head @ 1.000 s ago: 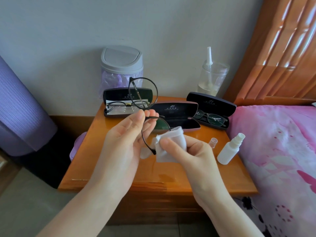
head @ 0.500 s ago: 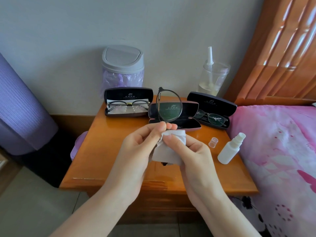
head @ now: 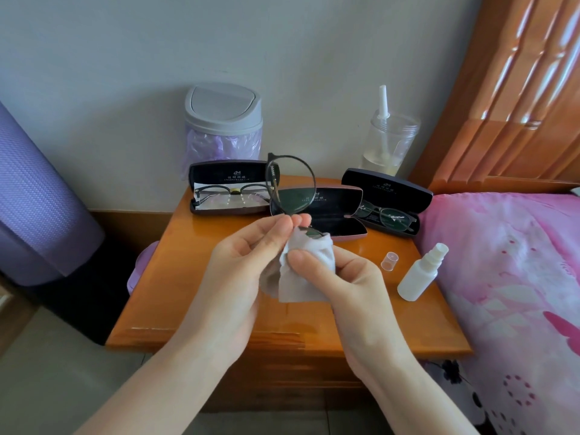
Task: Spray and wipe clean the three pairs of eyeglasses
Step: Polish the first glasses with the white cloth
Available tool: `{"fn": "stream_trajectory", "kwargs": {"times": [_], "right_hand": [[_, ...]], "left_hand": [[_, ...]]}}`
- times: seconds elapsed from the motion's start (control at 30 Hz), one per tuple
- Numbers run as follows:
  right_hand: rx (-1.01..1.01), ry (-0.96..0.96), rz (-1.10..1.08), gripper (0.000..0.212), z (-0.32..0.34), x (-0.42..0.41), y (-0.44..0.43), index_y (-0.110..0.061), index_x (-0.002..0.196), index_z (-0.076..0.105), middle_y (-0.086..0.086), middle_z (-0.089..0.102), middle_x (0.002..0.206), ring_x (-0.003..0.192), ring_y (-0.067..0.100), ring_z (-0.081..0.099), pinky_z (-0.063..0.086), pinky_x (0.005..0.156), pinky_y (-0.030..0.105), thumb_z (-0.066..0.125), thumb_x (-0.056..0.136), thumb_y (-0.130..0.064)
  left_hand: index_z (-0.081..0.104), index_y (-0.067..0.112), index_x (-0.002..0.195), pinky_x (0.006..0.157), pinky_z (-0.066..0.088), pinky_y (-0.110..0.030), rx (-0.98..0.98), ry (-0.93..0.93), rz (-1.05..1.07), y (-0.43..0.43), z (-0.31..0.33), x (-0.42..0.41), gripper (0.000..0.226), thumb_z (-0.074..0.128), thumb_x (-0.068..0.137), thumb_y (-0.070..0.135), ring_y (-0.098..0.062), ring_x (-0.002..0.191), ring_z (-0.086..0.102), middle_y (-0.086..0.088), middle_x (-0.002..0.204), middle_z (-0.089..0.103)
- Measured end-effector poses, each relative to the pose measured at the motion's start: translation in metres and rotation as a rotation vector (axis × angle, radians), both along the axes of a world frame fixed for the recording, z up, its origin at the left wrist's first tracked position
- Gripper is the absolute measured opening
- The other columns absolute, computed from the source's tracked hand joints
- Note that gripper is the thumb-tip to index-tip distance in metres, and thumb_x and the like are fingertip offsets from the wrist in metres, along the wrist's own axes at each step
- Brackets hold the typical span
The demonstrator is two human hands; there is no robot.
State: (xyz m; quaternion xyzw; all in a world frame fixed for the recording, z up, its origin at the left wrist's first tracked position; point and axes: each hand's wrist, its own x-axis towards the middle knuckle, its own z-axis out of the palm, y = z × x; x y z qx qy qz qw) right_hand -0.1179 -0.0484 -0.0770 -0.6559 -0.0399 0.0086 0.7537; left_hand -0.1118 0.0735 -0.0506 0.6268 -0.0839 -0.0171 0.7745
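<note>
Fingertips (head: 290, 221) of the left hand (head: 238, 271) are pinched together on the rim of the round black-rimmed glasses (head: 290, 186), held up above the wooden nightstand (head: 188, 277). The thumb (head: 301, 259) and curled fingers of the right hand (head: 354, 284) are clamped on a white cloth (head: 301, 277) folded over the lower lens. Half a second ago the free upper lens stood narrower, in front of the middle case; now it faces the camera more fully and sits further left, overlapping the right end of the left case (head: 229, 175). That case holds a second pair (head: 219, 193). The middle case (head: 332, 215) lies open. The right case (head: 386, 191) holds a third pair (head: 389, 216). Each lid bears a pale logo that reads like "4M", with a line of print beneath that is too small to read. A white spray bottle (head: 419, 273) stands near the nightstand's right edge, with its clear cap (head: 389, 261) just beside it.
</note>
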Motion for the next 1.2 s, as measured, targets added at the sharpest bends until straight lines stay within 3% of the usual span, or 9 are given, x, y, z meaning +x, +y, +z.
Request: {"fn": "stream_trajectory", "kwargs": {"times": [0.1, 0.23, 0.33, 0.5, 0.6, 0.73, 0.9, 1.0, 1.2], "right_hand": [[-0.072, -0.024, 0.055, 0.028, 0.003, -0.001, -0.001, -0.009, 0.085, 0.072, 0.005, 0.072, 0.078, 0.072, 0.007, 0.066, 0.051, 0.061, 0.015, 0.067, 0.069, -0.032], [-0.104, -0.037, 0.107, 0.021, 0.006, 0.000, -0.004, -0.013, 0.082, 0.071, -0.006, 0.070, 0.071, 0.067, 0.003, 0.065, 0.049, 0.060, 0.013, 0.067, 0.070, -0.029], [-0.058, -0.036, 0.079, 0.023, 0.004, 0.000, -0.004, -0.009, 0.085, 0.072, 0.000, 0.072, 0.076, 0.070, 0.007, 0.066, 0.051, 0.061, 0.015, 0.068, 0.071, -0.026], [0.025, 0.021, -0.011, 0.027, 0.001, -0.001, -0.002, -0.013, 0.082, 0.076, 0.001, 0.072, 0.076, 0.075, 0.009, 0.066, 0.052, 0.066, 0.019, 0.070, 0.066, -0.034], [0.073, 0.075, -0.044, 0.031, 0.001, -0.002, -0.001, -0.015, 0.079, 0.077, -0.001, 0.072, 0.077, 0.076, 0.008, 0.065, 0.052, 0.069, 0.020, 0.070, 0.062, -0.040], [0.138, 0.125, -0.100, 0.031, 0.002, 0.000, -0.004, -0.015, 0.078, 0.076, -0.001, 0.070, 0.076, 0.072, 0.007, 0.064, 0.050, 0.065, 0.019, 0.069, 0.063, -0.041], [0.128, 0.111, -0.123, 0.039, 0.001, -0.001, -0.002, -0.013, 0.081, 0.075, -0.002, 0.070, 0.074, 0.072, 0.006, 0.064, 0.050, 0.063, 0.015, 0.069, 0.059, -0.045], [0.103, 0.076, -0.082, 0.027, -0.001, 0.000, -0.003, -0.013, 0.079, 0.075, -0.003, 0.069, 0.074, 0.071, 0.006, 0.063, 0.050, 0.064, 0.015, 0.079, 0.068, -0.037], [0.009, -0.020, -0.029, 0.021, -0.001, 0.000, -0.004, -0.012, 0.082, 0.074, 0.001, 0.069, 0.076, 0.072, 0.009, 0.062, 0.051, 0.064, 0.018, 0.068, 0.073, -0.031]], "left_hand": [[0.077, 0.038, 0.079, 0.082, 0.053, -0.034, -0.056, 0.080, 0.065, 0.006, -0.011, 0.009, 0.023, 0.056, 0.070, 0.043, -0.013, 0.094, 0.064, 0.008, 0.088, 0.072], [0.078, 0.033, 0.078, 0.067, 0.057, -0.024, -0.120, 0.154, 0.072, 0.007, -0.013, 0.012, 0.023, 0.058, 0.070, 0.041, -0.009, 0.094, 0.069, 0.008, 0.092, 0.075], [0.078, 0.032, 0.075, 0.068, 0.057, -0.022, -0.137, 0.177, 0.063, 0.003, -0.014, 0.008, 0.022, 0.058, 0.071, 0.039, -0.005, 0.088, 0.070, 0.009, 0.089, 0.075], [0.077, 0.033, 0.070, 0.052, 0.052, -0.014, -0.094, 0.183, 0.035, -0.006, -0.015, 0.001, 0.021, 0.057, 0.070, 0.039, 0.000, 0.064, 0.066, 0.010, 0.073, 0.073], [0.077, 0.035, 0.070, 0.055, 0.052, -0.012, -0.085, 0.152, 0.025, -0.006, -0.014, 0.000, 0.022, 0.055, 0.071, 0.037, 0.001, 0.063, 0.065, 0.010, 0.070, 0.072], [0.078, 0.024, 0.084, 0.064, 0.052, -0.011, -0.111, 0.141, -0.003, -0.006, -0.017, 0.002, 0.023, 0.058, 0.075, 0.034, -0.004, 0.077, 0.069, 0.003, 0.083, 0.075], [0.078, 0.028, 0.080, 0.061, 0.051, -0.010, -0.098, 0.149, 0.038, -0.007, -0.018, 0.002, 0.020, 0.061, 0.071, 0.035, -0.003, 0.075, 0.069, 0.004, 0.080, 0.074], [0.077, 0.025, 0.082, 0.059, 0.051, -0.012, -0.124, 0.145, 0.060, -0.006, -0.016, 0.001, 0.020, 0.061, 0.072, 0.033, -0.004, 0.074, 0.070, 0.004, 0.080, 0.075], [0.077, 0.025, 0.083, 0.055, 0.052, -0.014, -0.150, 0.143, 0.078, -0.005, -0.015, -0.002, 0.022, 0.059, 0.072, 0.032, -0.003, 0.069, 0.069, 0.005, 0.079, 0.075]]}}
